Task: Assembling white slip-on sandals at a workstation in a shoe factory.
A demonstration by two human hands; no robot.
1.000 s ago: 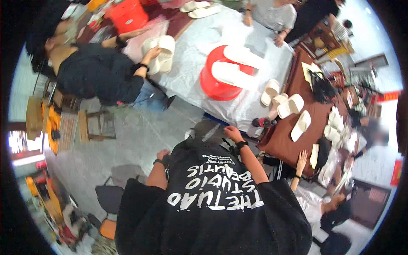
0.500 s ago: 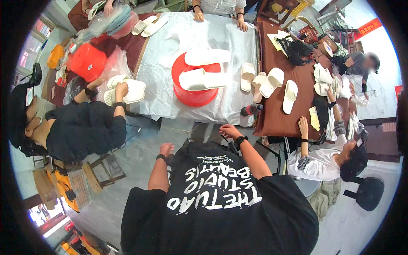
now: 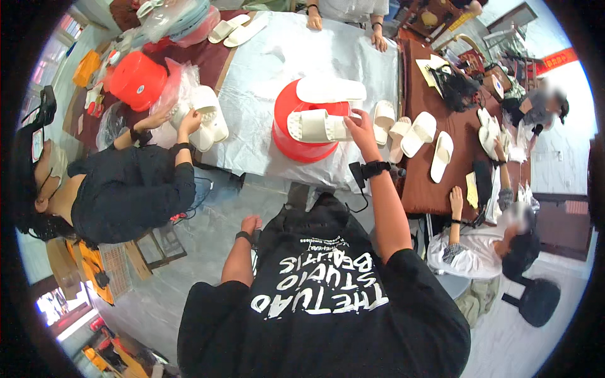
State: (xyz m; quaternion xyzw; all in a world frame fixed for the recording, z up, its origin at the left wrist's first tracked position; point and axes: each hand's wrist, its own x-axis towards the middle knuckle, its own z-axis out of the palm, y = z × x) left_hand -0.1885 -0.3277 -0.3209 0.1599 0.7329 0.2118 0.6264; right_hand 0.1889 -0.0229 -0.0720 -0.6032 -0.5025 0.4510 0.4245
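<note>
Two slippers [image 3: 307, 126], neither lifted yet, on the red bucket [image 3: 304, 151] by the table [image 3: 249, 88]'s near edge. Right hand [image 3: 362, 129]'s half-curled at one, grip unclear; left hand [image 3: 251, 224]'s loosely curled, looks empty.

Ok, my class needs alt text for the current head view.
A person's right hand is at one end of a white slipper on a round red stand, with another slipper behind. The left hand is beside the black shirt; more slippers lie to the right.

White slipper [image 3: 306, 126], open-backed, right side up, lying crosswise atop round red stand [image 3: 304, 151].
</note>
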